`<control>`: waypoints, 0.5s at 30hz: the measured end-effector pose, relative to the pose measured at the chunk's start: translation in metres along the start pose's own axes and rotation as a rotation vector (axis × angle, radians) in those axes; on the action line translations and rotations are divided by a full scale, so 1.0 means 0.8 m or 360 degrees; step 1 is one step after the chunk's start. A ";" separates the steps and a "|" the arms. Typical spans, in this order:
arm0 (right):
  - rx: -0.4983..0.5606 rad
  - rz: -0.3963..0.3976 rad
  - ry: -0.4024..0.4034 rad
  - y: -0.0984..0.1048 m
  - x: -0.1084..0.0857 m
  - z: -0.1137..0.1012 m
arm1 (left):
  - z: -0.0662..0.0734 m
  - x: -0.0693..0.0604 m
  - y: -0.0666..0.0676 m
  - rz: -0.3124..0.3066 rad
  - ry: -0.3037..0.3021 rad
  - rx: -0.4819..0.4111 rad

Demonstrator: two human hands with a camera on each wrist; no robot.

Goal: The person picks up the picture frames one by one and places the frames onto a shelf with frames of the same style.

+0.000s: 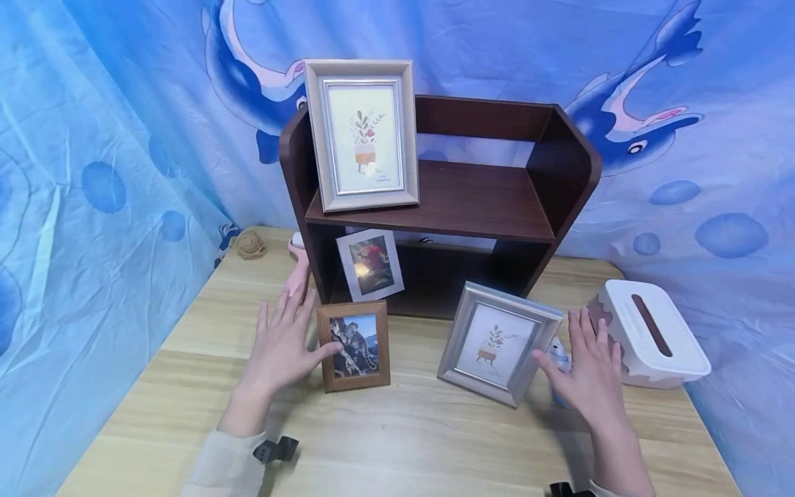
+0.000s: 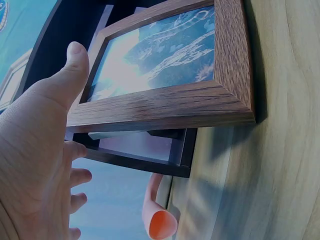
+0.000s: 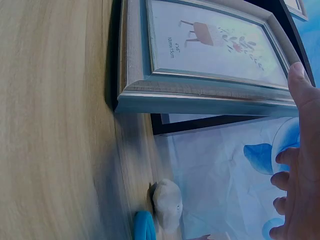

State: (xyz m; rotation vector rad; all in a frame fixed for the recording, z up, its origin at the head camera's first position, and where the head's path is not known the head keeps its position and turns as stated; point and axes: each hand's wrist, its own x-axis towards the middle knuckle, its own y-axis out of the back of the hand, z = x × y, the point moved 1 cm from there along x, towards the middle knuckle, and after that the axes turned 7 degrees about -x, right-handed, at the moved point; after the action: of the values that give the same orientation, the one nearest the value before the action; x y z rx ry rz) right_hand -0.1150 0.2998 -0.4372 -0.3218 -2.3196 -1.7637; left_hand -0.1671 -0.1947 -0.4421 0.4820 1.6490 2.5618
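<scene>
My left hand (image 1: 282,352) is spread with straight fingers at the left of a brown wooden picture frame (image 1: 354,347) showing a leopard-like cat. In the head view the thumb overlaps this frame; whether it touches, I cannot tell. On the other side, my right hand (image 1: 590,373) is also spread, beside a silver picture frame (image 1: 497,345) with a potted-plant print. Its thumb (image 3: 300,82) lies close to that frame's edge, contact unclear. Both frames stand leaning back on the table, in front of a dark brown shelf (image 1: 484,200). Neither hand grips anything.
A larger pale frame (image 1: 366,138) stands on the upper shelf, a small white parrot frame (image 1: 373,266) below. Left are a pink-handled object (image 1: 298,273) and a twine ball (image 1: 250,245). Right are a tissue box (image 1: 621,300) and a small blue-and-white object (image 1: 557,353), partly hidden.
</scene>
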 end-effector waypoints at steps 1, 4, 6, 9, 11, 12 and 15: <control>0.0002 0.0001 0.0002 0.000 0.000 0.000 | -0.001 -0.001 0.000 -0.0004 0.0003 0.0001; 0.0009 0.0001 0.0011 -0.002 0.000 0.001 | -0.002 -0.003 -0.001 -0.0001 0.0009 -0.0002; 0.0014 0.0000 0.0016 -0.003 0.000 0.001 | -0.003 -0.004 -0.001 0.0001 0.0014 -0.0009; 0.0014 0.0002 0.0020 -0.004 0.001 0.000 | -0.003 -0.003 -0.002 0.0009 0.0014 -0.0015; 0.0012 0.0007 0.0022 -0.004 0.001 0.000 | -0.002 -0.002 -0.002 0.0005 0.0020 -0.0016; 0.0012 0.0009 0.0023 -0.004 0.001 0.000 | -0.002 -0.001 -0.002 0.0005 0.0020 -0.0014; 0.0007 0.0016 0.0023 -0.005 0.001 0.000 | -0.002 0.001 -0.001 0.0004 0.0014 -0.0008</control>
State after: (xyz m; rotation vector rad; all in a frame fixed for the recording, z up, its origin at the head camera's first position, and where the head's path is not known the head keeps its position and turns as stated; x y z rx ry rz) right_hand -0.1172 0.2990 -0.4407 -0.3184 -2.3074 -1.7498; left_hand -0.1684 -0.1952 -0.4430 0.4741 1.6451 2.5730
